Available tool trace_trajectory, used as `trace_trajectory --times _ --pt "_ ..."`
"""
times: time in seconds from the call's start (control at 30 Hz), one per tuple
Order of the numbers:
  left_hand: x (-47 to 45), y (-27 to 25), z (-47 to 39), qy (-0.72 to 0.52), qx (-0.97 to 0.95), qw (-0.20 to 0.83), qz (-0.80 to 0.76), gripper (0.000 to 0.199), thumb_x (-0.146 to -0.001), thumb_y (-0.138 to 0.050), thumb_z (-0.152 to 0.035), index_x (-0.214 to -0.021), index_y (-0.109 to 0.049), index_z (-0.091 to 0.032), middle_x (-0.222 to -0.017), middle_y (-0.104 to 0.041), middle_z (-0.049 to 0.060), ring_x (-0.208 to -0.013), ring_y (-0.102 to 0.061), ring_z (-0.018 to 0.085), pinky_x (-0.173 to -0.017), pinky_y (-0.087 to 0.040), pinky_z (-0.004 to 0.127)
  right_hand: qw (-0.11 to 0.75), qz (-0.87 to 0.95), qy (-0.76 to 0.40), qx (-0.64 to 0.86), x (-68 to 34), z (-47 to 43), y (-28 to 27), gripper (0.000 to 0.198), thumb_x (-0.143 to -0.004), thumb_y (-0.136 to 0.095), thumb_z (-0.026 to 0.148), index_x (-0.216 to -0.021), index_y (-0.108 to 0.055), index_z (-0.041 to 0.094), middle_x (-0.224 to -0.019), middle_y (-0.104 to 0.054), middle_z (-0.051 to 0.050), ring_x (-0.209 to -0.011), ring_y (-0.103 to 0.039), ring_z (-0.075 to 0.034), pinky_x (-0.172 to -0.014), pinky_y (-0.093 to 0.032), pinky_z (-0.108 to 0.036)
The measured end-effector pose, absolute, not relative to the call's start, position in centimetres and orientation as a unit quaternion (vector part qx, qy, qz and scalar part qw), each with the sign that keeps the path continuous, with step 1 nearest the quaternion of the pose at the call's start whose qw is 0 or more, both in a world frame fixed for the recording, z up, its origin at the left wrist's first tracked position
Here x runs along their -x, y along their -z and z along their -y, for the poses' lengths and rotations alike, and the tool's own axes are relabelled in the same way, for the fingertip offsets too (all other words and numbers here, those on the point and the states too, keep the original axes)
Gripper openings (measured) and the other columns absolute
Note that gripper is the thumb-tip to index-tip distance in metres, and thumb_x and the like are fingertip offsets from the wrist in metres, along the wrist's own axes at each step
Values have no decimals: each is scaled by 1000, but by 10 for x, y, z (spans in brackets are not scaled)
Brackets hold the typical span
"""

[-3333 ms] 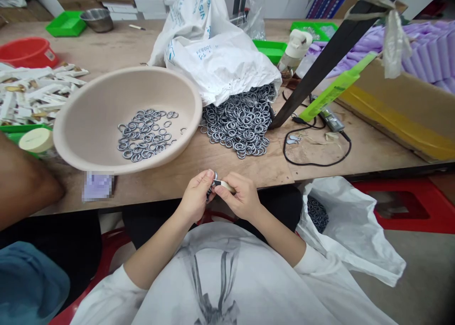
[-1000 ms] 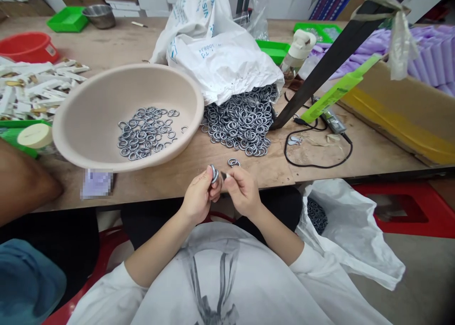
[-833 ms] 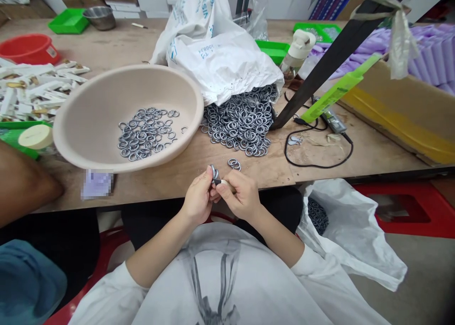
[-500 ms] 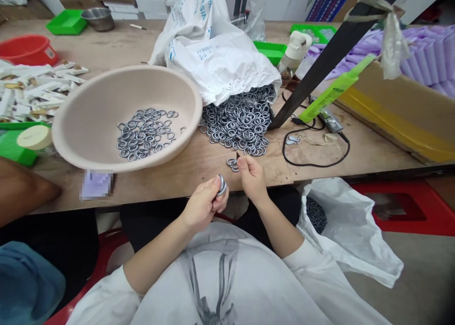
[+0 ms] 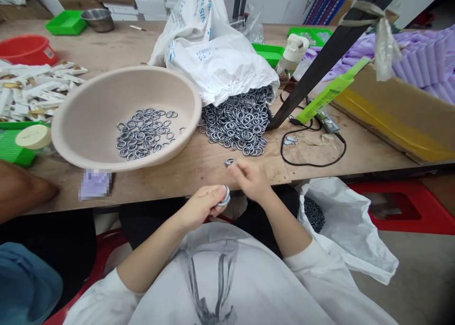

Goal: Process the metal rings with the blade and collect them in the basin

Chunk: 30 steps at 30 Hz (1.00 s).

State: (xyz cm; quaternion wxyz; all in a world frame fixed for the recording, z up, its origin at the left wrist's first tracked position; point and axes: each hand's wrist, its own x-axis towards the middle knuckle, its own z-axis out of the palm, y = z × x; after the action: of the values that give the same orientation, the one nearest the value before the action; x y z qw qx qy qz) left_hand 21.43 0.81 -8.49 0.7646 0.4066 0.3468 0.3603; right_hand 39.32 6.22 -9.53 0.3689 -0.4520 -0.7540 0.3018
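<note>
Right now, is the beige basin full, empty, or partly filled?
Partly filled: grey rings lie in the basin, with bare bottom visible around them.

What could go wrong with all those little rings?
The held rings in the left hand might slip and drop, since that hand is at the edge of the table.

The right hand could bump the loose rings by it and scatter them.

The big ring pile lies loose at the mouth of the printed white bag, so a knock might spread it.
</note>
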Motion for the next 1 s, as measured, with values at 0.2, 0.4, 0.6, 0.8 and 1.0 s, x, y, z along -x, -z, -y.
trace_trajectory --times 0.2,0.4,0.6,0.8,1.0 --pt "-197 101 -18 -399 -365 740 -399 40 -82 -71 -52 -89 -71 -13 -77 -70 8 -60 -59 11 -59 -48 23 262 740 -162 598 -400 -91 125 31 -87 -70 45 -105 -72 20 -94 -67 -6 -82 -60 -22 -69 -38 -30" --pt "-190 110 -39 -482 -244 703 -462 23 -75 -72 -23 -95 -71 -11 -96 -71 10 -73 -66 12 -66 -57 23 214 745 -126 619 -389 -105 133 18 -94 -59 27 -98 -74 20 -98 -65 -9 -84 -59 -23 -70 -38 -32" --pt "-206 115 -45 -527 -290 653 -460 31 -79 -75 -41 -95 -70 -15 -78 -61 1 -62 -52 8 -53 -42 18 391 659 -407 497 -374 -97 119 41 -91 -60 54 -72 -66 19 -66 -52 0 -62 -46 -14 -59 -35 -27" --pt "-220 117 -39 -559 -413 562 -449 35 -81 -73 -51 -92 -73 -19 -81 -61 2 -68 -49 12 -59 -40 22 384 488 -681 387 -350 -66 113 57 -72 -67 76 -75 -64 19 -51 -38 7 -44 -25 -7 -40 -19 -22" --pt "-217 111 -33 -568 -369 575 -460 31 -83 -71 -46 -76 -65 -18 -70 -56 -1 -61 -42 9 -57 -36 22 531 518 -507 439 -352 -55 111 41 -75 -76 61 -80 -67 21 -65 -51 3 -58 -42 -11 -55 -39 -25"
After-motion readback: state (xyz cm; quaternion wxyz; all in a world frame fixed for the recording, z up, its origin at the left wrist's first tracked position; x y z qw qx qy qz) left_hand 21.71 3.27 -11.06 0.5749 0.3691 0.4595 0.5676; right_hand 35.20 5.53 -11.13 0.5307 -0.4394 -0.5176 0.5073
